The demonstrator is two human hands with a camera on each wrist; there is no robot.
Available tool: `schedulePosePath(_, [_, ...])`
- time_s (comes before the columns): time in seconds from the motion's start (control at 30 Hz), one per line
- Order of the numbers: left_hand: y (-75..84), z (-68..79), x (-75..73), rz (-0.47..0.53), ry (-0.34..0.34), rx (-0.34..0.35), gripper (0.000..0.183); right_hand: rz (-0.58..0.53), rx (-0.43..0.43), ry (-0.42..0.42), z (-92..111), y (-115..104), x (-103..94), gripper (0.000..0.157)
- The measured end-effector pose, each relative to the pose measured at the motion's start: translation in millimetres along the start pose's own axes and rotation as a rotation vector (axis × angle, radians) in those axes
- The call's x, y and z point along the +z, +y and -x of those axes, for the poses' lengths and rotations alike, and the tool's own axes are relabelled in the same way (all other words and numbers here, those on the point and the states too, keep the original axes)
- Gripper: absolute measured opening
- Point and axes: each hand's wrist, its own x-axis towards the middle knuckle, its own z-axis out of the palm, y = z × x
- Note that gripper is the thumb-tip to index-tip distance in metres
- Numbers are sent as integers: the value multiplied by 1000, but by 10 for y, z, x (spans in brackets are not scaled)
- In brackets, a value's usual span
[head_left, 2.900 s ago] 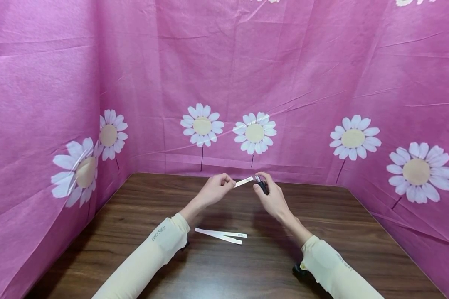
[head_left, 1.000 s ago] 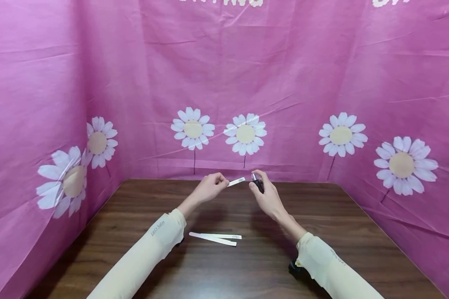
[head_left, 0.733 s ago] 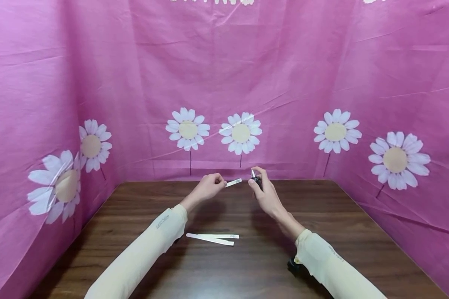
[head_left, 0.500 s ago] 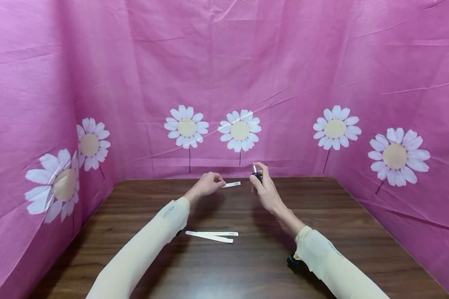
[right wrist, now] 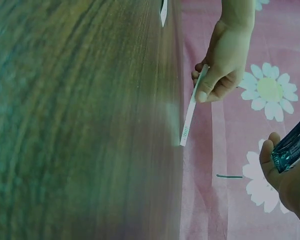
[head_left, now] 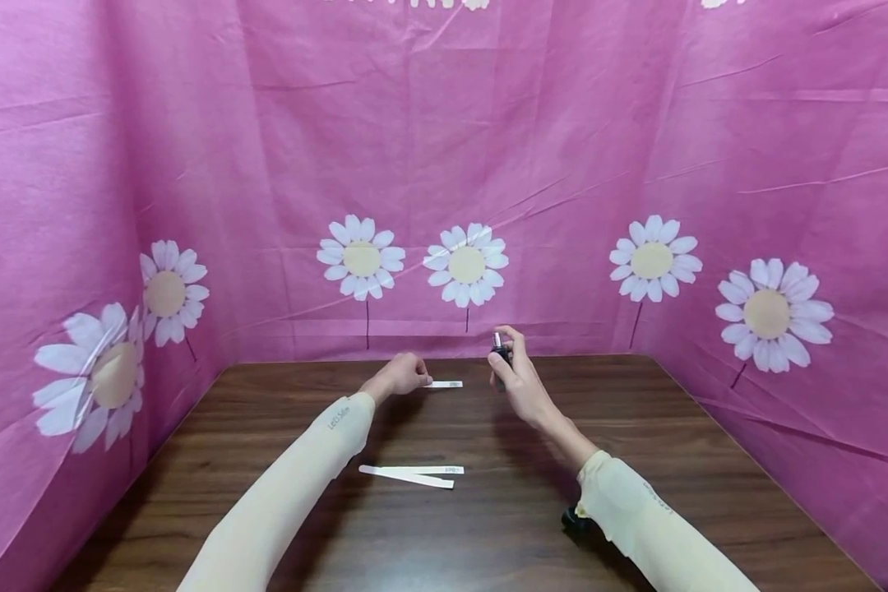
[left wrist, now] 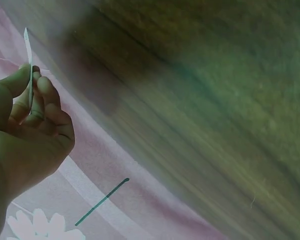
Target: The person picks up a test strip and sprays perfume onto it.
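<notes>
Thumb and fingers of my left hand (head_left: 402,375) pinch a narrow white paper test strip (head_left: 447,384) near one end in the head view. Its printed end points right, toward the other hand, and the right wrist view shows the strip (right wrist: 189,117) slanting down from the fingers. My right hand (head_left: 527,390) grips a small dark spray bottle (head_left: 500,355) upright, the index finger at its silver top. A gap separates bottle and strip. In the right wrist view only the dark lower part of the bottle (right wrist: 293,144) shows.
Two more white paper strips (head_left: 444,470) lie on the brown wooden table (head_left: 518,526), their left ends overlapping. A pink cloth (head_left: 548,164) with printed daisies hangs around the back and sides. A black wrist device (head_left: 573,520) shows beneath the right sleeve.
My left hand has lowered and drawn left with the strip, which now lies more level. My right hand has turned the bottle from tilted to upright. The gap between them has widened.
</notes>
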Motion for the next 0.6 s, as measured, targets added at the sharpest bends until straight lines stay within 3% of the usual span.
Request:
schedulePosePath(0.2, [-13,-61,11,-95,-20,-50,17,-12,-23,2,24,-293,-7,43])
schedulePosePath(0.4, [-2,-117,93,-249,-48,-124,16,-16,-31,-7,41,-326,2,43])
schedulePosePath(0.6, [111,-151,119,-367,-46,-148,18,-34,-17,-28,51,-334,-7,45])
